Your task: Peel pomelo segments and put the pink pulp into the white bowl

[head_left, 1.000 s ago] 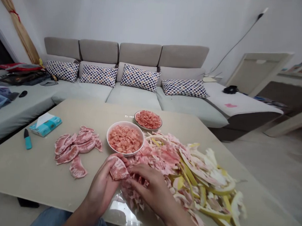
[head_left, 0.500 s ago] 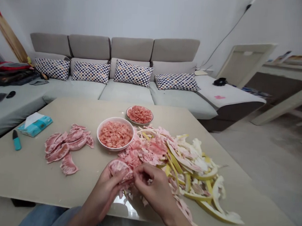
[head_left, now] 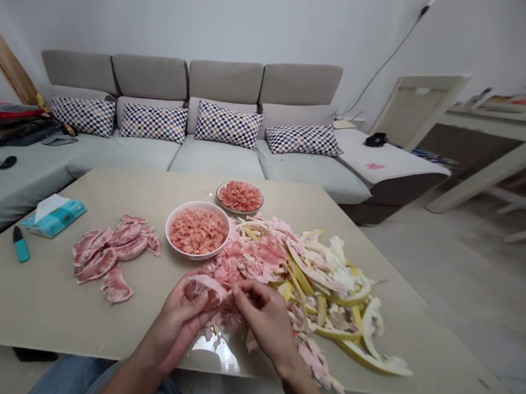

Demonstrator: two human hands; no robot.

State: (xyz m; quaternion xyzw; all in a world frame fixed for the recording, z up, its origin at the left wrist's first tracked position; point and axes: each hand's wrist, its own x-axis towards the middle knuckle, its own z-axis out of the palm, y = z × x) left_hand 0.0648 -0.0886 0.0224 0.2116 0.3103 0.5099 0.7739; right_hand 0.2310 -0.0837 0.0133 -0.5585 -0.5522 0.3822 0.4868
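We are looking from a single head-worn camera, facing forward and down across the beige rectangular table (head_left: 66, 322) toward the grey cushioned sofa (head_left: 212, 160) at the far wall. We are sitting close at the table's near edge, which is running along the frame's bottom.

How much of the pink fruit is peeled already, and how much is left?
Two bowls, the near bowl and far bowl, hold peeled flesh, beside a big peel heap. Both hands, left hand and right hand, are peeling one segment. Several unpeeled segments remain.
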